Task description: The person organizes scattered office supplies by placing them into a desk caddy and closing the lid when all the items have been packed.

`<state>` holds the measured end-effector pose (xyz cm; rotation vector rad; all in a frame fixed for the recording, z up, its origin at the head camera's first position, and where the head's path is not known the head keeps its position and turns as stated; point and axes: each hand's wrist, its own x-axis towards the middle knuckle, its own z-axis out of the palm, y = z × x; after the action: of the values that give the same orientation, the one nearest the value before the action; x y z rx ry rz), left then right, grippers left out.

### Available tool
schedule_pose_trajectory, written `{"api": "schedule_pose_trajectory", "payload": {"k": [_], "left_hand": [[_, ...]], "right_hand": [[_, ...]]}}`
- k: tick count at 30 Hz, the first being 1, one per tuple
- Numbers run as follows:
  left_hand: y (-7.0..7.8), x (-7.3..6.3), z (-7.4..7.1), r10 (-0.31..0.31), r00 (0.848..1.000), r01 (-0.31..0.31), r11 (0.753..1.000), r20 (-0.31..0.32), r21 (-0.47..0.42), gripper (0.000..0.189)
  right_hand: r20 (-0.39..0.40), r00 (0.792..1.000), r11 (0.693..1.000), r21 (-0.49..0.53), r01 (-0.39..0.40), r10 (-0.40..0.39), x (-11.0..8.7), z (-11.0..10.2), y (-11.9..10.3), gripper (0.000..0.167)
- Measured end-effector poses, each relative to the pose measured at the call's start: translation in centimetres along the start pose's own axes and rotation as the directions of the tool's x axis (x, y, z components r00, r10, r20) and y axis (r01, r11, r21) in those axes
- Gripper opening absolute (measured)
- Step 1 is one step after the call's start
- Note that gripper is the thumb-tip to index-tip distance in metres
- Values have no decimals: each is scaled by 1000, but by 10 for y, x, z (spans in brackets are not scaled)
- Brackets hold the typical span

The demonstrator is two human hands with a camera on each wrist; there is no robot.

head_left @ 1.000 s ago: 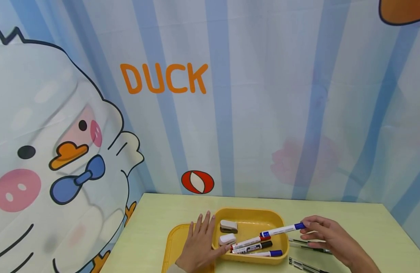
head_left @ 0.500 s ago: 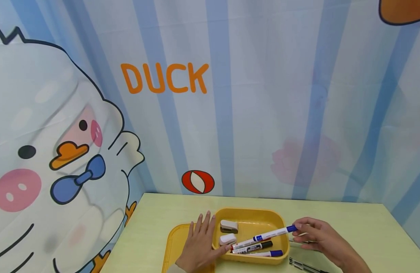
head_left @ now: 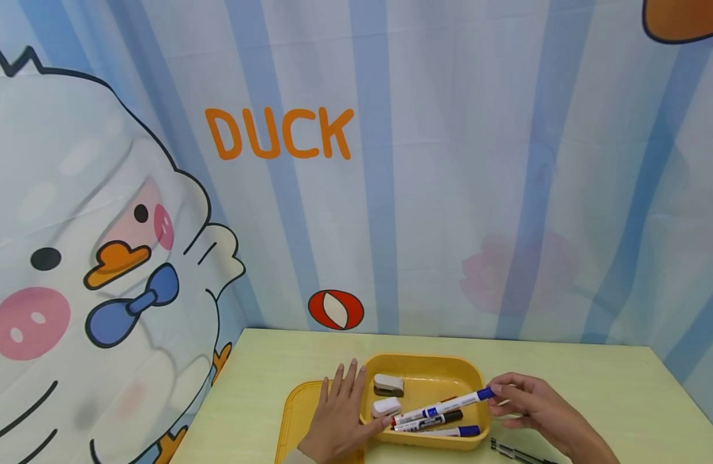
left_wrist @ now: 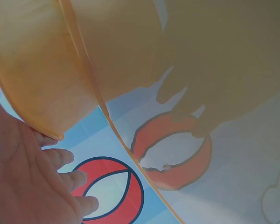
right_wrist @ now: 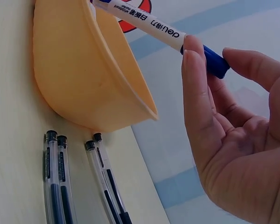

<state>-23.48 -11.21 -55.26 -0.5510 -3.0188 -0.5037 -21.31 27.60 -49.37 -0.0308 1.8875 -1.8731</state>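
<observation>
My right hand (head_left: pixel 536 406) pinches a white whiteboard marker (head_left: pixel 457 403) by its blue cap end, tilted over the right side of a yellow plastic box (head_left: pixel 426 358). In the right wrist view, thumb and fingertips hold the marker's blue end (right_wrist: pixel 217 64) while its other end passes behind the box rim. Inside the box lie a black-capped marker (head_left: pixel 431 421), a blue-capped marker (head_left: pixel 462 430), a partly covered red marker, and two small white staplers (head_left: pixel 388 385). My left hand (head_left: pixel 339 415) lies with straight fingers along the box's left side, its thumb at the near left corner.
A flat yellow lid (head_left: pixel 292 412) lies left of the box, partly under the left hand. Clear pens with black caps (right_wrist: pixel 56 179) lie on the light table (head_left: pixel 611 386) right of the box. A striped duck-print curtain (head_left: pixel 426 161) hangs behind the table.
My right hand has moved left and slightly down with the marker, whose far end now sits lower among the other markers. My left hand has stayed in place.
</observation>
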Motion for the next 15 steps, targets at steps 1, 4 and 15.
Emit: {"api": "schedule_pose_trajectory", "payload": {"k": [1,4,15], "left_hand": [[0,0,0,0,1000,0,1000,1,-2,102],[0,-1,-1,1,1000,-1,1000,6,-5,102],[0,0,0,10,1000,-10,1000,-4,-4,101]], "right_hand": [[-4,1000,1000,-11,-2,2,1,1,0,35],[-9,1000,999,-40,-5,5,3,4,1,38],[-30,999,989,-149,-24,20,7,15,1,42]]}}
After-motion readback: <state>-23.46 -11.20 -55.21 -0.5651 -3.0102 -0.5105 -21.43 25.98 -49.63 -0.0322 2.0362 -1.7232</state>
